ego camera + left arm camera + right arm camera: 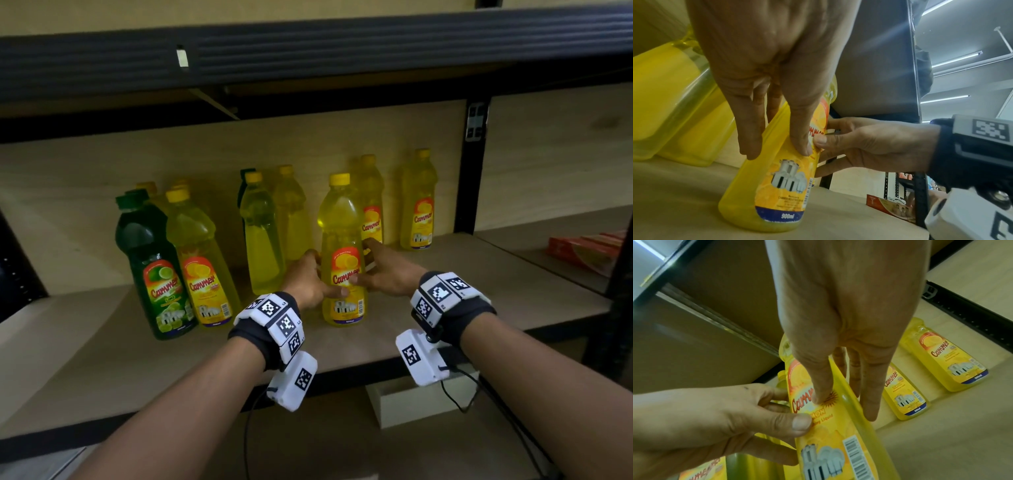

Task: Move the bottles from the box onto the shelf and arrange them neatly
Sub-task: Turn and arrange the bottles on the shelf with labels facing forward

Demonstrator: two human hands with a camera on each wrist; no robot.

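Dim storage room, black metal racking with pale wood boards
Black upright post (474, 164) divides the bays; dark beam (308, 44) of the upper level overhead; red carton (582, 250) in the right bay; long ceiling tube lights (955, 60) glow; small pale box (407, 401) below.

"Cammer", "LEMON" and "900ml" on yellow bottle (828, 426) label, "Cammer" on green bottle (156, 274)

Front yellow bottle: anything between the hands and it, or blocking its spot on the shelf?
Nothing visible. The left hand and right hand already touch the front yellow bottle, which stands upright on the shelf, apart from its neighbours.
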